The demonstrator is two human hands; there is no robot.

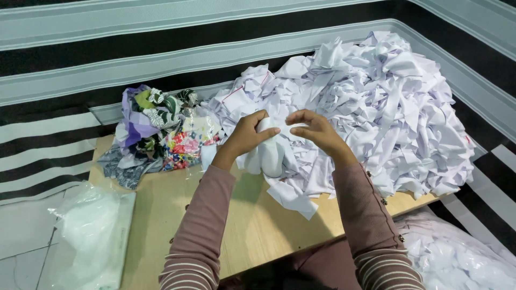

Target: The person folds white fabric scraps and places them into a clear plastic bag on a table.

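Observation:
My left hand point(246, 135) and my right hand point(316, 131) both grip one white fabric scrap point(271, 153), held up just above the wooden board point(252, 225). The scrap hangs down between my wrists. Behind my hands lies a big heap of white fabric scraps point(376, 107) covering the right half of the board. My forearms wear pink sleeves with striped cuffs.
A smaller pile of patterned, coloured scraps point(156, 131) sits at the board's left end. A clear plastic bag point(88, 228) lies on the floor at left. Another bag of white scraps point(457, 252) rests at lower right. Striped black and grey cloth point(161, 48) surrounds the board.

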